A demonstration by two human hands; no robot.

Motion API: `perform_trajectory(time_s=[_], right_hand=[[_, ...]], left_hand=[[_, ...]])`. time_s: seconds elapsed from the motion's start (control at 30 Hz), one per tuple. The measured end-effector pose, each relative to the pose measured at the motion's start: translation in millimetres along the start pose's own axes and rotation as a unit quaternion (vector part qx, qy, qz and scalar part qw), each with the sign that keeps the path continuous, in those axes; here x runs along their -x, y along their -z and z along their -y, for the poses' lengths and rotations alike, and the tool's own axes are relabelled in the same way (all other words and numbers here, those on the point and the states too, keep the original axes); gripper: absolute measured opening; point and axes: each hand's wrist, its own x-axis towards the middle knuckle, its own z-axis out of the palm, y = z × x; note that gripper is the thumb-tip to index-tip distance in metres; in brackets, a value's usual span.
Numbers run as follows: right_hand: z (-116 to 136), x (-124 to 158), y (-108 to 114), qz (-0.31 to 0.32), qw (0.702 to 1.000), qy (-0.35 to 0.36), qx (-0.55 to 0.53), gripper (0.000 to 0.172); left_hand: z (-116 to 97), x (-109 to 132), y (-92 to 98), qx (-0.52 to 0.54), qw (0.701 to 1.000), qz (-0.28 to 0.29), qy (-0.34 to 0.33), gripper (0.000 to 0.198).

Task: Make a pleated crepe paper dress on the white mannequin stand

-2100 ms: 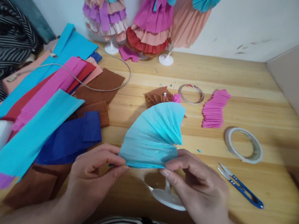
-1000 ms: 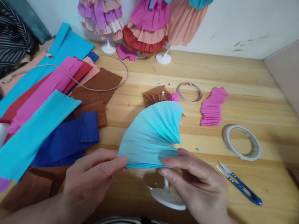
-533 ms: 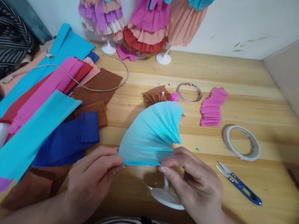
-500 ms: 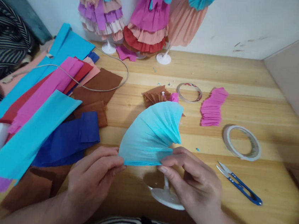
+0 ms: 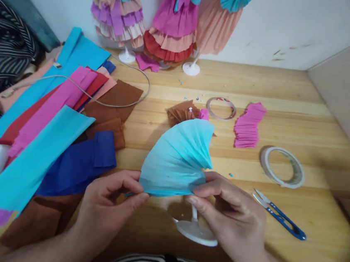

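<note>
A light-blue sheet of crepe paper (image 5: 172, 155), pleated into a fan shape, is stretched between my two hands. My left hand (image 5: 111, 199) pinches its lower left corner between thumb and fingers. At the gathered lower right edge, my right hand (image 5: 229, 207) closes thumb and forefinger on the pleats. Below the paper stands a white stand (image 5: 195, 232) with a round base and thin stem; its upper part is hidden. Just behind the fan lies a pleated brown paper piece (image 5: 181, 111) with a bit of pink and a small white bead.
Coloured paper strips (image 5: 38, 154) pile up on the left under a grey cable (image 5: 109, 105). Crinkled pink paper (image 5: 249, 125), a thin tape ring (image 5: 221, 108), a tape roll (image 5: 298, 177) and blue thread snips (image 5: 290, 226) lie right. Paper dresses (image 5: 175, 27) on stands line the wall.
My left thumb and fingers have shifted on the lower left corner, the thumb now lying along the edge. My right hand has moved slightly right, and the fan's bottom fold has opened a little.
</note>
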Motion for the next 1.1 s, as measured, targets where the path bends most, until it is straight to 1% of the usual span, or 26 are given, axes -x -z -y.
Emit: perform_trajectory(time_s=[0.07, 0.27, 0.4, 0.47, 0.53, 0.63, 0.73, 0.8, 0.87, 0.93, 1.1], right_hand=[[0.3, 0.0, 0.0, 0.003, 1.000, -0.003, -0.005, 0.013], [3.0, -0.3, -1.5, 0.012, 0.999, -0.013, -0.026, 0.015], [4.4, -1.1, -1.8, 0.010, 0.999, -0.018, -0.025, 0.017], [4.9, -1.3, -2.1, 0.004, 0.999, -0.026, -0.023, 0.019], [5.3, -1.3, -2.5, -0.006, 0.999, -0.035, -0.025, 0.019], [5.5, -1.5, -2.9, -0.015, 0.999, -0.031, -0.021, 0.018], [5.0, -2.2, -2.5, -0.004, 1.000, 0.003, -0.002, 0.013], [4.1, -2.6, -2.0, 0.003, 1.000, 0.027, 0.016, 0.011], [3.2, -2.6, -1.6, 0.006, 0.999, 0.039, 0.032, 0.016], [2.4, -2.4, -1.7, 0.004, 0.998, 0.042, 0.043, 0.020], [0.9, -2.2, -2.5, 0.006, 0.996, 0.064, 0.069, 0.016]], left_hand=[[-0.1, -0.7, -0.2, -0.005, 1.000, -0.010, 0.001, 0.012], [3.4, 0.4, -0.8, -0.009, 1.000, -0.009, -0.010, 0.013], [10.0, 3.2, -2.0, 0.008, 0.999, -0.008, -0.036, 0.012], [13.4, 3.9, -2.0, 0.024, 0.997, -0.004, -0.068, 0.010], [14.8, 3.3, -1.4, 0.021, 0.993, 0.009, -0.113, 0.011], [12.3, 0.5, -0.5, -0.029, 0.982, 0.025, -0.185, 0.021], [7.5, -1.8, -0.7, -0.080, 0.967, 0.008, -0.243, 0.022], [5.4, -2.0, -1.4, -0.112, 0.958, -0.011, -0.263, 0.019], [4.8, -1.2, -1.7, -0.141, 0.953, -0.025, -0.265, 0.017], [5.7, -0.2, -1.7, -0.153, 0.953, -0.027, -0.259, 0.016], [11.3, -0.1, -1.0, -0.134, 0.961, -0.012, -0.240, 0.011]])
